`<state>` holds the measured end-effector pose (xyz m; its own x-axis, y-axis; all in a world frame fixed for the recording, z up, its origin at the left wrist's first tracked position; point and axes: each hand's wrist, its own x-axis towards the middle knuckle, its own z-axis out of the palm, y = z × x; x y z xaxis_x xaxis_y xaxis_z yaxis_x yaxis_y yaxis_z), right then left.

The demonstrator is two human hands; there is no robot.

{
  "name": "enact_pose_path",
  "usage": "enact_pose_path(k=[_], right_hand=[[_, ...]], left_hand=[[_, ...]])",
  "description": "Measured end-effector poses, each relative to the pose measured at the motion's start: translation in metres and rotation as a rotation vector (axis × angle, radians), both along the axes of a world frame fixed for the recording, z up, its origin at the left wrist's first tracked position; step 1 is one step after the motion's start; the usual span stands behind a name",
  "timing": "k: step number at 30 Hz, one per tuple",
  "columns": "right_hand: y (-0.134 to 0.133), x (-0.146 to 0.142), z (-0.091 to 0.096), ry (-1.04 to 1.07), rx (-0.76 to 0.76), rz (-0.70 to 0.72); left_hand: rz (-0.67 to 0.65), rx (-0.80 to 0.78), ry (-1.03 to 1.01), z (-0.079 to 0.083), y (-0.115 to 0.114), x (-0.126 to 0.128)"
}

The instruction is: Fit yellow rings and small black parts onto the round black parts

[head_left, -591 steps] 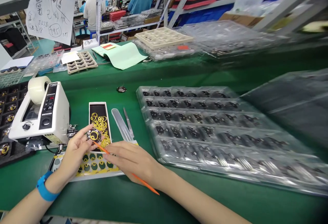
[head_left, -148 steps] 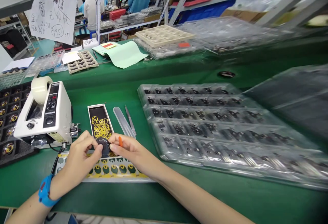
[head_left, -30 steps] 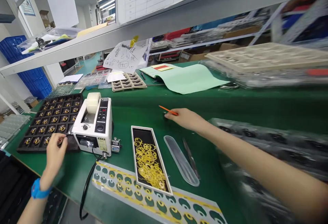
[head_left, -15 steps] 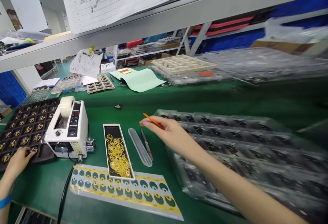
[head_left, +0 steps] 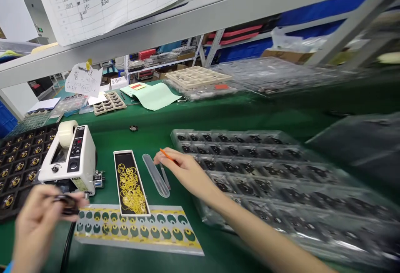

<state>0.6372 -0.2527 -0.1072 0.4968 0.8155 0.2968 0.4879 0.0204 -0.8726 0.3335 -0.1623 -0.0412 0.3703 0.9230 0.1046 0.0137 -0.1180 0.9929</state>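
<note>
My left hand, smeared by motion, holds a small dark round part between thumb and fingers, in front of the white tape dispenser. The part's details are blurred. My right hand is closed around a thin orange stick that pokes out above the fingers. Its fingertips are at the upper end of a pair of tweezers lying on the green mat; whether they grip it I cannot tell. Left of the tweezers lies a long clear plastic case.
A narrow white-rimmed tray holds yellow rings. Under its lower end is a sheet of die-cut stickers. At left stands a black compartment tray of round parts; at right, a clear blister tray of dark parts. A shelf beam crosses above.
My left hand has lifted a round part out of the black tray and moved right, in front of the dispenser. My right hand has come down to the tweezers' upper end. The view has shifted right.
</note>
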Motion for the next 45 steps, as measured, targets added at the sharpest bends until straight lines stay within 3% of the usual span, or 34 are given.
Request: enact_pose_path(k=[3,4,7,10,13,21,27,30,35,40,45], right_hand=[[-0.006,-0.013,-0.002,0.116,0.144,-0.062],[-0.008,-0.017,-0.004,0.142,0.163,-0.082],[-0.017,-0.030,-0.014,0.228,0.130,-0.034],[-0.021,-0.047,-0.025,0.302,0.145,0.122],[-0.021,-0.063,-0.034,0.280,0.206,0.212],[-0.026,-0.077,-0.036,0.238,0.226,0.122],[-0.026,-0.077,-0.034,0.197,0.270,0.168],[-0.026,-0.072,-0.034,0.071,0.373,0.282],[-0.025,-0.066,-0.035,-0.353,0.488,0.471],[-0.028,-0.068,-0.034,-0.384,0.519,0.413],[-0.031,-0.071,-0.030,-0.285,0.497,0.144]], left_hand=[[-0.446,-0.293,0.055,-0.028,-0.006,0.055],[-0.499,-0.342,0.055,-0.040,-0.002,0.069],[-0.503,-0.447,-0.015,-0.070,0.012,0.093],[-0.447,-0.509,-0.095,-0.084,0.017,0.096],[-0.457,-0.486,-0.158,-0.087,0.014,0.091],[-0.541,-0.314,-0.170,-0.092,0.009,0.083],[-0.591,-0.322,-0.170,-0.091,0.009,0.080],[-0.597,-0.359,-0.176,-0.089,0.009,0.079],[-0.603,-0.389,-0.207,-0.088,0.011,0.081],[-0.579,-0.443,-0.166,-0.090,0.011,0.083],[-0.624,-0.488,-0.158,-0.091,0.006,0.085]])
